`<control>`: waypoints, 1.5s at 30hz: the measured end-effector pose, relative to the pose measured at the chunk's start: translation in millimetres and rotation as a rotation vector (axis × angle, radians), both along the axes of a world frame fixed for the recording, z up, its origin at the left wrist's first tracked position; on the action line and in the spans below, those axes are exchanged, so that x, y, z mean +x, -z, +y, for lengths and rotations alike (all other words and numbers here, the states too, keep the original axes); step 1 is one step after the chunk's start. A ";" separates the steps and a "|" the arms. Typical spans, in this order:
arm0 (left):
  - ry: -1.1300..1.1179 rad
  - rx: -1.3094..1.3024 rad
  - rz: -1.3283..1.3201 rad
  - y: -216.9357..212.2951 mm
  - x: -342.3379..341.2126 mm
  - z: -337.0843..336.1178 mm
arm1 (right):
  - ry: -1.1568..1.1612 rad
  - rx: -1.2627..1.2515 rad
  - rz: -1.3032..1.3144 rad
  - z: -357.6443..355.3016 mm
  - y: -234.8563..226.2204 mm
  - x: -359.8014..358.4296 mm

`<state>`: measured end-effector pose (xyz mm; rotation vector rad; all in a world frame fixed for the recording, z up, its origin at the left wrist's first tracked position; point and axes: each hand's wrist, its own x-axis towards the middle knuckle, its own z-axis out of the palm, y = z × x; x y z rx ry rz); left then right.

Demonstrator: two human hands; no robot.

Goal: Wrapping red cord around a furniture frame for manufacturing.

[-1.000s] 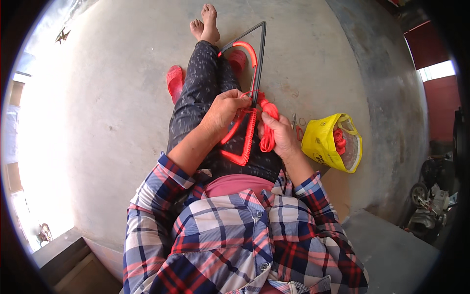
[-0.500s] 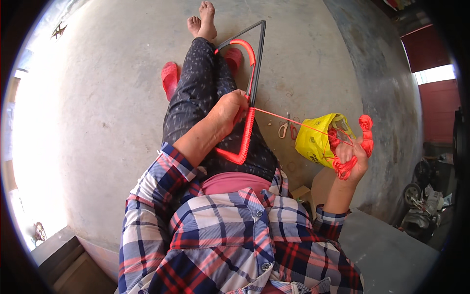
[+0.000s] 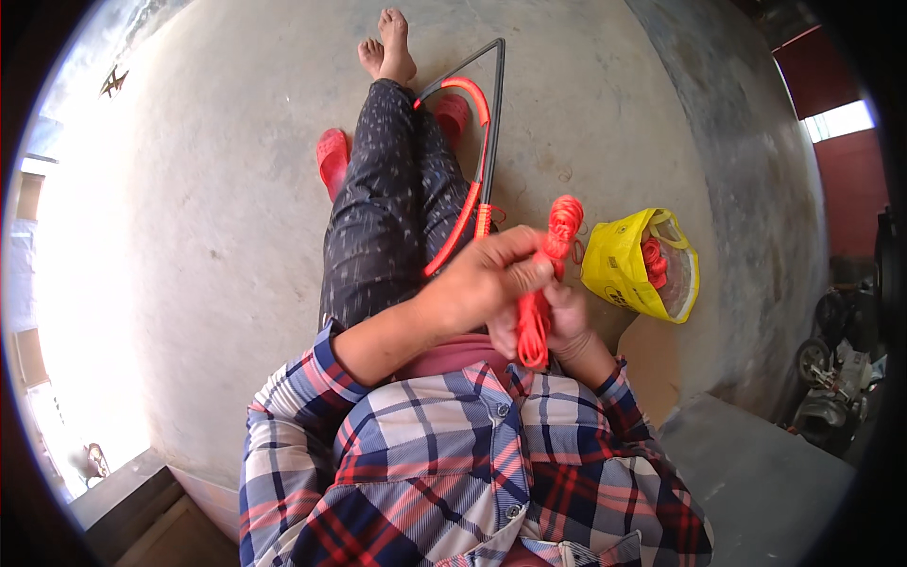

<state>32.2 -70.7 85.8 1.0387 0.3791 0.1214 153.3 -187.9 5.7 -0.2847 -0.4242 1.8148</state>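
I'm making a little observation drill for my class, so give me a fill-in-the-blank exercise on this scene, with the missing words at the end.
1. The dark frame is nearer the ____ hand than the other one.
2. Right of the bundled cord in the right hand is a bag coloured ____.
3. The feet are not shod but ____.

Missing words: left; yellow; bare.
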 end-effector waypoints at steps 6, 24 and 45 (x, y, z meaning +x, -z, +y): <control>-0.565 -0.156 -0.369 -6.8 -19.5 71.5 | 0.180 -0.140 -0.129 32.2 1.4 50.4; -0.380 1.127 0.246 72.8 -5.6 82.2 | 0.677 -0.193 -0.904 48.9 -7.4 87.4; -0.216 -0.275 0.111 95.5 17.5 69.7 | 0.810 -0.308 -0.719 34.7 35.5 69.5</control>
